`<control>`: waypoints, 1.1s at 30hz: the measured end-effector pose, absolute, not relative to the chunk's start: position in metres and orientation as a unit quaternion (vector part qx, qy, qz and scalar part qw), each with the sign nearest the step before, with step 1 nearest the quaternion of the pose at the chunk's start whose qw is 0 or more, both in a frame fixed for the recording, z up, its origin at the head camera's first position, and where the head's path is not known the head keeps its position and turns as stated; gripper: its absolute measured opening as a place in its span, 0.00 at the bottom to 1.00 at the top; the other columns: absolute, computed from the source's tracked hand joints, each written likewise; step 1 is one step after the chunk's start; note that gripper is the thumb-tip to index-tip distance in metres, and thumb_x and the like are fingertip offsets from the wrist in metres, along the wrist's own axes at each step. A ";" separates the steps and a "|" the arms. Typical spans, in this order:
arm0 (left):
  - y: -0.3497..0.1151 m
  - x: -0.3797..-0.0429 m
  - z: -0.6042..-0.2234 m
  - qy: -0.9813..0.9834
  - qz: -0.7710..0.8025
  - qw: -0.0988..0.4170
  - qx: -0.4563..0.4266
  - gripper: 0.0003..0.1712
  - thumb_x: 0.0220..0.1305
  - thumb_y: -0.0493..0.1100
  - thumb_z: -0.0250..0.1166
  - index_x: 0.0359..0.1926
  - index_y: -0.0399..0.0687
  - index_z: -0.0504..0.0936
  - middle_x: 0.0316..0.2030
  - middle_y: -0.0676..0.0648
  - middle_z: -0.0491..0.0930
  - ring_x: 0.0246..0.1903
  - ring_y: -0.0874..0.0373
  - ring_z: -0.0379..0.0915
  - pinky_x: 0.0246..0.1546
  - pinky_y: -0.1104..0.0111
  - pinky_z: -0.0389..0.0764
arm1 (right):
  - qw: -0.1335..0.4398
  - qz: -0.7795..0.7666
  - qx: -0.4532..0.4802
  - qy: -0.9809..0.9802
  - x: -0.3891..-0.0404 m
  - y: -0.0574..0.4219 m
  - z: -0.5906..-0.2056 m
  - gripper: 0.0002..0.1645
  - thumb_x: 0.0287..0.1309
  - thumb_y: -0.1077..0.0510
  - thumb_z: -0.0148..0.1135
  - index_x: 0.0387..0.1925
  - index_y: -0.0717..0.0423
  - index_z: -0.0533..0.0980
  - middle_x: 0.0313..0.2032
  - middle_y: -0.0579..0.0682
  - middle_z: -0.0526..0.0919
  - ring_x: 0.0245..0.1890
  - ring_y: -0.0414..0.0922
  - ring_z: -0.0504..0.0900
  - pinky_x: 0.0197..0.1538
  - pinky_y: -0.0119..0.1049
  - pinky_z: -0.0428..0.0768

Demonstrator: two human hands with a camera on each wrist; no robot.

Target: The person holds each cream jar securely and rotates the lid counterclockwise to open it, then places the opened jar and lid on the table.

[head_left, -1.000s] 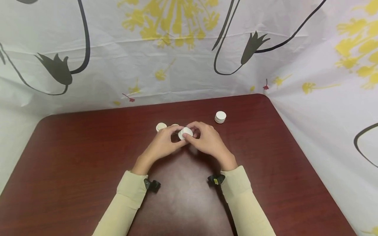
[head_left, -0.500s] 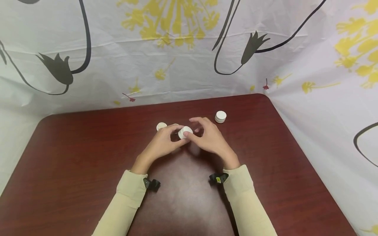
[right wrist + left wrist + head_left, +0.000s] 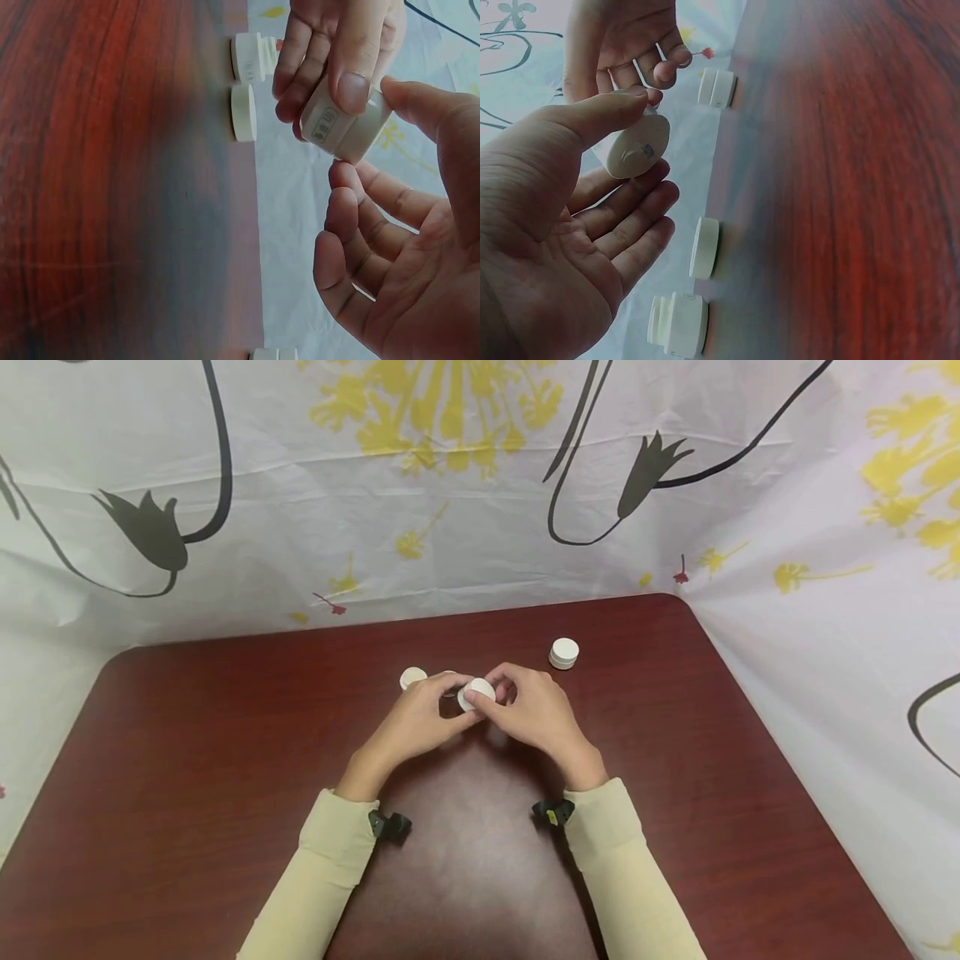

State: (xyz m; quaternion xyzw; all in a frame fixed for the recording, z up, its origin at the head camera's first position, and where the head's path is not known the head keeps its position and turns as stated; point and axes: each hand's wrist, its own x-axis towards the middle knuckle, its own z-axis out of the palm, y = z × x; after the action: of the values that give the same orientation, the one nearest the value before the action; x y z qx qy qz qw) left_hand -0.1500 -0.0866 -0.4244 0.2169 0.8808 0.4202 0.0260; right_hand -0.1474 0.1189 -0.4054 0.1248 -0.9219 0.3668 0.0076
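Over the table, both hands hold a small white screw-top jar. My left hand grips the jar body, thumb on its side and fingers underneath. The right hand pinches the lid between thumb and fingertips. The jar is tilted, its flat base towards the left wrist camera. Just beyond the left hand stands an open jar with its threaded neck bare. Beside that lies a loose white lid, mostly hidden by the left fingers in the head view.
A capped white jar stands on the dark red table, back right of the hands. Behind and to the right of the table hangs a white cloth with printed flowers.
Half a second ago the right fingers had spread away from the lid; now they are back against it. The left hand has kept its grip on the jar, almost still.
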 end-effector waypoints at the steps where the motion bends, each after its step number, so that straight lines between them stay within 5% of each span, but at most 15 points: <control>1: -0.086 -0.150 -0.424 0.881 0.418 0.025 0.219 0.25 0.66 0.51 0.76 0.60 0.48 0.85 0.54 0.49 0.88 0.56 0.54 0.84 0.62 0.55 0.84 | 0.008 0.367 0.126 -0.922 -0.147 0.119 -0.405 0.19 0.61 0.35 0.73 0.38 0.44 0.83 0.27 0.43 0.82 0.27 0.42 0.77 0.33 0.38 0.75; 18: -0.084 -0.151 -0.423 0.879 0.422 0.022 0.221 0.23 0.66 0.48 0.75 0.59 0.48 0.85 0.54 0.49 0.88 0.54 0.54 0.84 0.61 0.56 0.84 | -0.009 0.354 0.147 -0.923 -0.146 0.122 -0.400 0.20 0.63 0.40 0.72 0.50 0.45 0.83 0.36 0.43 0.85 0.36 0.41 0.82 0.41 0.39 0.79; 25: -0.089 -0.147 -0.423 0.887 0.412 0.014 0.208 0.24 0.65 0.52 0.77 0.59 0.51 0.86 0.53 0.51 0.88 0.52 0.56 0.84 0.58 0.57 0.85 | 0.005 0.359 0.120 -0.925 -0.144 0.116 -0.403 0.24 0.65 0.29 0.65 0.42 0.42 0.82 0.32 0.41 0.84 0.34 0.40 0.81 0.40 0.39 0.77; 33: -0.092 -0.148 -0.425 0.886 0.408 0.012 0.219 0.24 0.65 0.53 0.76 0.59 0.51 0.86 0.53 0.53 0.88 0.51 0.57 0.83 0.58 0.57 0.84 | 0.023 0.371 0.129 -0.919 -0.146 0.113 -0.408 0.16 0.64 0.37 0.71 0.39 0.43 0.83 0.28 0.41 0.82 0.29 0.38 0.80 0.34 0.36 0.76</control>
State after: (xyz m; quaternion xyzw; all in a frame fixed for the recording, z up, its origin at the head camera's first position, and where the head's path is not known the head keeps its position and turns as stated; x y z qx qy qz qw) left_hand -0.1483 -0.0920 -0.4254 0.2187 0.8863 0.4081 0.0121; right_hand -0.1456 0.1128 -0.4081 0.1292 -0.9193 0.3711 0.0230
